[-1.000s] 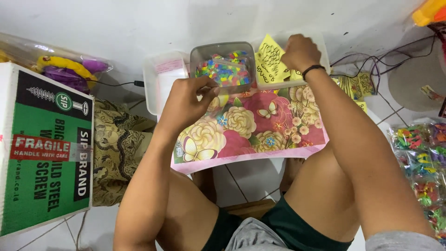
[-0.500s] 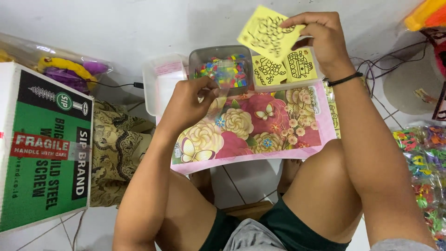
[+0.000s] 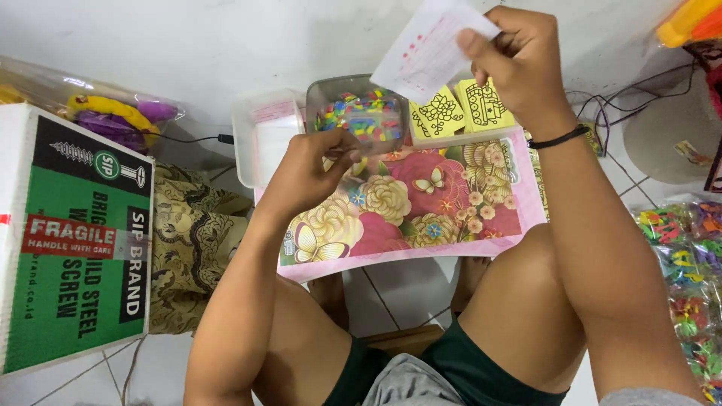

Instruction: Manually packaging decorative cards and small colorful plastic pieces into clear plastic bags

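The right hand (image 3: 519, 64) is raised at the far right of the scene, its grip clamped on a thin white sheet of paper with small pink marks (image 3: 429, 49), pinched between thumb and fingers so the sheet hangs tilted above the things below; a thin black band (image 3: 558, 137) circles that wrist. Just under the sheet lies a stack of yellow cards with black line drawings (image 3: 459, 113), resting at the far edge of a low surface covered by a pink floral cloth with butterflies and yellow roses (image 3: 421, 203). The left hand (image 3: 308, 173) rests on the left part of that cloth, its fingers curled together at the near rim of a clear plastic tub filled with small multicoloured pieces (image 3: 357, 113); whether anything is held in that grip I cannot tell. Just left of the tub stands a second clear plastic container holding white and pink-edged sheets (image 3: 263, 135). Farther left, on the tiled floor, lies a green, white and black cardboard box (image 3: 71, 240), beside a brown and gold patterned cloth (image 3: 192, 233). Beyond the box sits a clear bag with purple and yellow toys (image 3: 113, 113). At the right edge lie clear packets of colourful small toys (image 3: 688, 278).
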